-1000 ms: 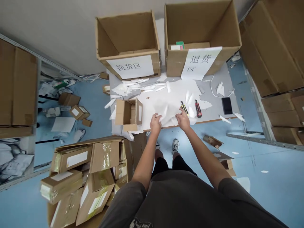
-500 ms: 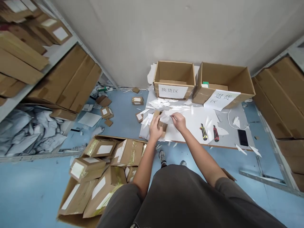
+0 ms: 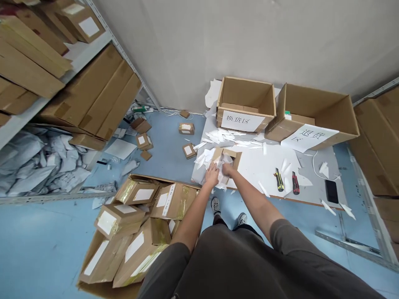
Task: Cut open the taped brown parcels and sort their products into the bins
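Observation:
A small open cardboard box [image 3: 237, 159] is at the front left of the white-topped table, its flaps raised. Crumpled translucent white wrapping [image 3: 225, 158] bulges out of it and hangs over its near side. My left hand [image 3: 212, 175] grips the near left side of the box, its fingers over cardboard and wrapping. Inside the opening, my right hand [image 3: 227, 169] has its fingers closed in the wrapping; the fingertips are partly hidden. Whatever else the box contains cannot be made out.
Two larger labelled cartons, a left one [image 3: 246, 93] and a right one [image 3: 324, 101], stand along the wall. A yellow cutter [image 3: 279, 180], a red cutter [image 3: 295, 183] and a phone [image 3: 331, 191] lie rightward among paper scraps. A big carton [image 3: 85, 254] of parcels stands on the floor.
My right hand has moved down and in toward the box, with the wrapping bunched beneath it. My left hand has slid lower on the box side. The view has shifted slightly.

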Demonstrator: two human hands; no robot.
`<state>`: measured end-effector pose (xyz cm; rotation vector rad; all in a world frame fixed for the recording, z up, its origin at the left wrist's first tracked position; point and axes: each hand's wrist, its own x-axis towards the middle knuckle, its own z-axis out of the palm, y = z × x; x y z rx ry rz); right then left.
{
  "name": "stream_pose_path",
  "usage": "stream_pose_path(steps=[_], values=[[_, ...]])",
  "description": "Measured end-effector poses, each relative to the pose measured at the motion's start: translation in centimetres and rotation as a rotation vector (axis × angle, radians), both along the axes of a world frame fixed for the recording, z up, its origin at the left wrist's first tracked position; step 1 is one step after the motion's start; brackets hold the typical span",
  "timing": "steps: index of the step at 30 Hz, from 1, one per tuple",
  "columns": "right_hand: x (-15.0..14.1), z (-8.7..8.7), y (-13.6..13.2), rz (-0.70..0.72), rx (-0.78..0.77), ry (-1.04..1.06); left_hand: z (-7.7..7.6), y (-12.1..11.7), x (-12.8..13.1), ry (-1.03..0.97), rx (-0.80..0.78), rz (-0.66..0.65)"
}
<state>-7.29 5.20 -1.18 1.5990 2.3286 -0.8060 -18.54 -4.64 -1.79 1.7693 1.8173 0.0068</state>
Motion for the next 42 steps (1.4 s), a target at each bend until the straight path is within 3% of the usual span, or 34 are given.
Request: stream_pose_path(steps=[2,5,7,11,15,19,23,27,30,32,34,37,40,42], values=[[0.5,0.4,-0.2,-0.008,0.009,0.001,-0.5,0.1,-0.6,-0.047,-0.004,-0.002],[2.3,1.5,-1.5,-0.065,0.181,0.023,-0.8,-0.2,-2.2,-0.102,0.102,0.067],[3.7,1.9,-3.0,-0.121,0.274,0.004,-1.0,-0.5,-2.9,-0.075,0.153,0.029],[5.2,0.9,-5.7,-0.196,0.07,-0.163,-2.0,-0.3,-2.0,0.059,0.069,-0.093],[5.1,-0.6,-6.2,-0.163,-0.071,-0.127,-2.6,0.5,0.0,0.155,0.047,-0.046],[6.9,0.0,-5.5,-0.154,-0.085,-0.077,-1.2,1.0,1.7,0.183,0.08,-0.047],[12.9,3.3,-5.9,-0.245,0.032,-0.012,2.5,1.5,6.0,0.203,0.219,-0.121],[23.4,7.6,-7.7,-0.394,0.207,0.031,6.6,2.8,15.6,0.179,0.354,-0.244],[34.1,10.1,-10.5,-0.586,0.295,0.006,8.7,3.3,26.9,0.109,0.412,-0.389],[42.0,11.0,-13.8,-0.748,0.328,-0.022,9.6,2.6,35.6,0.064,0.42,-0.527],[49.7,11.2,-18.4,-0.911,0.352,-0.049,10.0,0.6,44.5,0.032,0.415,-0.683],[59.7,10.7,-26.6,-1.133,0.357,-0.073,10.2,-4.2,56.9,0.0,0.386,-0.913],[67.1,9.8,-34.6,-1.345,0.343,-0.081,10.0,-9.7,67.0,-0.021,0.321,-1.126],[70.7,9.1,-39.1,-1.47,0.338,-0.084,9.6,-12.9,72.2,-0.034,0.28,-1.241]])
